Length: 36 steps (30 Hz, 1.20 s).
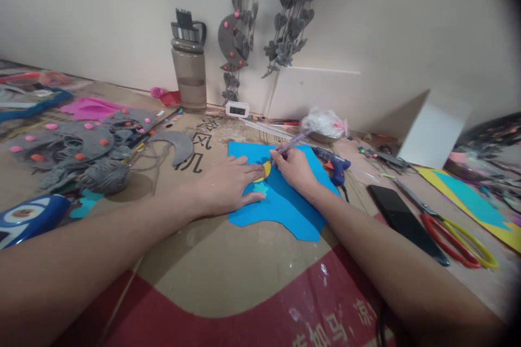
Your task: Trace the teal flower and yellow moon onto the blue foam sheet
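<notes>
A blue sheet (293, 203) with a curved cut-out along its near edge lies on the cardboard. My left hand (228, 184) rests flat on its left part, fingers apart. Those fingertips press on a small yellow cut-out piece (264, 172), partly hidden under them. Near my left thumb lies a small turquoise cut-out (260, 190) with a wavy outline. Pinched in my right hand (295, 168) is a pale purple pen (299, 137), its tip by the right edge of the yellow piece.
Grey moon shapes and yarn (97, 157) lie left, beside a blue-white object (32, 219). A bottle (189, 70) and small clock (237, 109) stand behind. To the right are a blue glue gun (337, 165), a phone (401, 217) and scissors (448, 233).
</notes>
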Motion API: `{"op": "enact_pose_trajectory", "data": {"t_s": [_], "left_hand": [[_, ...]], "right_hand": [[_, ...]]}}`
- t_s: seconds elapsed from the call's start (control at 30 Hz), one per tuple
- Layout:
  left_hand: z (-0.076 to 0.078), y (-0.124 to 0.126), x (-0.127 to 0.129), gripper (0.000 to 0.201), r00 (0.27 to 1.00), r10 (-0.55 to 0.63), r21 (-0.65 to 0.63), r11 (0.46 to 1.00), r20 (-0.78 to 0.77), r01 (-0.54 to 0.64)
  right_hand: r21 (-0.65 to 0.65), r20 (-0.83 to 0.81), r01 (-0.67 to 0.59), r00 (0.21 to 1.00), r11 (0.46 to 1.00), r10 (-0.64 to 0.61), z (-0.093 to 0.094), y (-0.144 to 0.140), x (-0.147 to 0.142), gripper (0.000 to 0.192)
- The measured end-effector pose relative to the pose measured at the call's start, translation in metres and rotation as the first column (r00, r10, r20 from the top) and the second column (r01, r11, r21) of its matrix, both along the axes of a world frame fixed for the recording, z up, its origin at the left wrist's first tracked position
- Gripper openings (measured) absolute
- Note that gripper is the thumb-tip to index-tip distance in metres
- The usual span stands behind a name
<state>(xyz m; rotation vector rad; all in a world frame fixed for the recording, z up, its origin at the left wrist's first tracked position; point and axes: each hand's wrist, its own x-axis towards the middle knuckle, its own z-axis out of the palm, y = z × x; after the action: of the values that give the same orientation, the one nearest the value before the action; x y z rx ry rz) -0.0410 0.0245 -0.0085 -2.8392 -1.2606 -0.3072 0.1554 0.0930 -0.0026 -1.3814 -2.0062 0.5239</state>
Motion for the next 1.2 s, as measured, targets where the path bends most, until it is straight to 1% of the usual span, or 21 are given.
{"op": "enact_pose_trajectory", "data": {"t_s": [0.27,0.53,0.73,0.9,1.2], "left_hand": [[-0.0037,0.0021,-0.0009,0.061,1.0,-0.017,-0.004,1.0,0.02,0.017],[-0.0011,0.0015,0.0001,0.06,1.0,-0.03,-0.02,0.999,0.004,0.03],[0.0001,0.0006,0.0,0.061,1.0,-0.029,0.004,1.0,0.002,0.029],[0.0009,-0.0005,0.0003,0.061,0.999,-0.025,0.012,1.0,-0.028,0.025],[0.0024,0.0005,0.0018,0.061,1.0,-0.013,0.004,1.0,-0.015,0.013]], "right_hand": [[0.004,0.021,-0.004,1.0,1.0,0.003,0.0014,-0.002,-0.002,0.029],[0.016,0.037,-0.014,0.999,1.0,0.013,0.0001,-0.0017,-0.0026,0.03],[0.027,0.059,-0.019,0.998,0.999,0.017,-0.0013,-0.0002,-0.0022,0.031],[0.036,0.08,-0.022,0.997,0.999,0.019,-0.0006,-0.0006,-0.0027,0.029],[0.047,0.107,-0.006,0.994,0.999,0.001,-0.0016,0.0005,-0.0037,0.024]]}}
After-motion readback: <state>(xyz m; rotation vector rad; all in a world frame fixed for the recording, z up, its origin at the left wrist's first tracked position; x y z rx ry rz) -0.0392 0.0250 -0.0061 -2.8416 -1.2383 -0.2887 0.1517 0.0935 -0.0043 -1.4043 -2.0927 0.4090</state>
